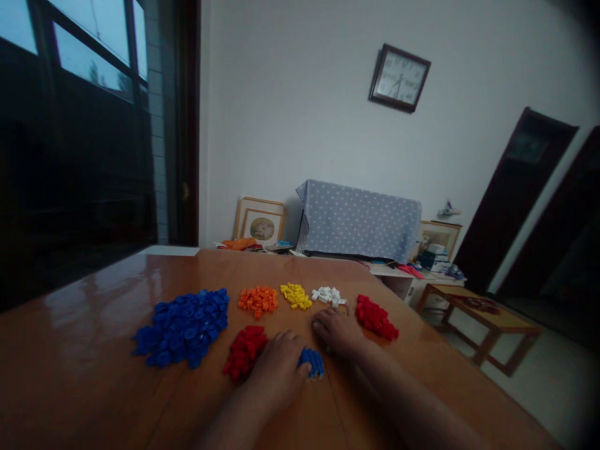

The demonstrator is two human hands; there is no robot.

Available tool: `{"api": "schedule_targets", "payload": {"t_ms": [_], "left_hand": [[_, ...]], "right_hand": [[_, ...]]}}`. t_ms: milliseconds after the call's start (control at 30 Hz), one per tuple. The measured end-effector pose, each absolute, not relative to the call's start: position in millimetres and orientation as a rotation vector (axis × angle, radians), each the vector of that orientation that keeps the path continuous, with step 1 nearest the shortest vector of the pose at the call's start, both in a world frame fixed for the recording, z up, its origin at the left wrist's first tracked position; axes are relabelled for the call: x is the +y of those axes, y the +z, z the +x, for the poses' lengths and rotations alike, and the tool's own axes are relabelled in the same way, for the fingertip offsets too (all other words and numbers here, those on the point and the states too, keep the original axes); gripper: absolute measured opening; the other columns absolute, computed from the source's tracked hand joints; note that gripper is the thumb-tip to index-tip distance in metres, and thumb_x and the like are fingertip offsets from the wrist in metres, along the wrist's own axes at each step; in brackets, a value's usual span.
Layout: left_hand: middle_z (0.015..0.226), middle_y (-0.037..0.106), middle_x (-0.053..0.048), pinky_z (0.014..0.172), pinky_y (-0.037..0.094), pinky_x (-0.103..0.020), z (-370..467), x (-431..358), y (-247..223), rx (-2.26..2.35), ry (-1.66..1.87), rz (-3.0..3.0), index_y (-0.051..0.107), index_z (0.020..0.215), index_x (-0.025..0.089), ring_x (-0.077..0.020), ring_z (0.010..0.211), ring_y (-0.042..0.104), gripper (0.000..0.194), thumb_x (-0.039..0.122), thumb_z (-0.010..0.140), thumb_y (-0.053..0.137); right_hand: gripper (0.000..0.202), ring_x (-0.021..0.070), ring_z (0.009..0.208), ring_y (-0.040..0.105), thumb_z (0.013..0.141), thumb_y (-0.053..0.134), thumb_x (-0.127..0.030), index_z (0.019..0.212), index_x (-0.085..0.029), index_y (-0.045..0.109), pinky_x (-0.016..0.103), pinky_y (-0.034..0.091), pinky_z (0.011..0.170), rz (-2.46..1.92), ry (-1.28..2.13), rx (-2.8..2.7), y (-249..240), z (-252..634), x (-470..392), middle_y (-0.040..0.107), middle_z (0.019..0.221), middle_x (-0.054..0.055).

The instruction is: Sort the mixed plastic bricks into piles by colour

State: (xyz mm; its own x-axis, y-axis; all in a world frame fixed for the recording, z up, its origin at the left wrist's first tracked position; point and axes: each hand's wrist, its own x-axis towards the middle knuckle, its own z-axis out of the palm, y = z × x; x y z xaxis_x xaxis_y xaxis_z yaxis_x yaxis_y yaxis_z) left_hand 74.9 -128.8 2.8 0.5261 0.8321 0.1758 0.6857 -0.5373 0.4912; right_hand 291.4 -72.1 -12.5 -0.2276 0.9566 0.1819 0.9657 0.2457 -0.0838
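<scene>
My left hand (280, 362) rests on the table, palm down, fingers forward and thumb apart. It lies between a heap of red plastic pieces (245, 351) and a small group of blue stick-like pieces (311, 362) beside the thumb. My right hand (341, 331) is draped low over the table, its fingers pointing left and loosely bent. A hint of green shows beneath it, but what lies there is mostly covered. White pieces (329, 295) sit just beyond the right hand, and a second red pile (376, 317) is to its right.
A large heap of blue round pieces (185, 328) spreads at the left of the wooden table (187, 412). Orange pieces (258, 300) and yellow pieces (295, 296) stand farther back. Behind are a cloth-covered object (360, 219) and a low wooden table (487, 312) at right.
</scene>
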Motion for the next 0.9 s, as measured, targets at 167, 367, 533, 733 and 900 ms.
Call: {"api": "schedule_targets", "payload": {"t_ms": [167, 367, 533, 733, 900], "left_hand": [[0.109, 0.058, -0.008, 0.088, 0.04, -0.034, 74.5, -128.3, 2.1, 1.229, 0.579, 2.441, 0.062, 0.098, 0.021, -0.0242, 0.105, 0.051, 0.019, 0.03, 0.083, 0.055], [0.109, 0.059, -0.008, 0.088, 0.04, -0.033, 75.4, -129.0, 3.5, 1.199, 0.563, 2.435, 0.063, 0.102, 0.02, -0.0239, 0.104, 0.052, 0.022, 0.029, 0.083, 0.054], [0.11, 0.058, -0.008, 0.089, 0.04, -0.034, 78.4, -130.8, -2.5, 1.176, 0.571, 2.415, 0.063, 0.101, 0.021, -0.024, 0.105, 0.052, 0.022, 0.03, 0.082, 0.054], [0.112, 0.057, -0.007, 0.092, 0.04, -0.033, 80.3, -132.0, -2.2, 1.17, 0.556, 2.404, 0.063, 0.104, 0.021, -0.0236, 0.107, 0.052, 0.024, 0.029, 0.083, 0.055], [0.113, 0.056, -0.008, 0.093, 0.04, -0.034, 80.0, -131.3, -1.6, 1.178, 0.565, 2.412, 0.062, 0.106, 0.021, -0.0237, 0.107, 0.052, 0.025, 0.03, 0.083, 0.055]], "right_hand": [[0.042, 0.026, 0.116, 0.057, 0.097, 0.036, -0.046, 0.118, -0.025, 0.065, 0.046, 0.03, 0.108, -1.688, 0.079, -2.043, 6.8, 310.9, -77.3, 0.067, 0.122, 0.009], [0.05, 0.0196, 0.085, 0.064, 0.096, 0.03, -0.054, 0.094, -0.02, 0.067, 0.027, 0.048, 0.078, -1.65, 0.183, -1.724, 25.8, 350.8, -95.6, 0.072, 0.089, 0.005], [0.044, 0.0208, 0.082, 0.062, 0.094, 0.035, -0.048, 0.091, -0.019, 0.068, 0.029, 0.044, 0.074, -1.814, 0.086, -1.702, 15.5, 375.0, -123.9, 0.07, 0.088, 0.006], [0.042, 0.0234, 0.088, 0.061, 0.095, 0.033, -0.045, 0.096, -0.022, 0.069, 0.033, 0.041, 0.075, -2.202, -0.08, -1.841, -14.0, 380.4, -152.2, 0.066, 0.099, 0.011], [0.051, 0.0263, 0.093, 0.061, 0.095, 0.031, -0.054, 0.1, -0.02, 0.068, 0.036, 0.041, 0.077, -2.349, -0.149, -1.823, -27.5, 369.6, -155.5, 0.062, 0.106, 0.014]]}}
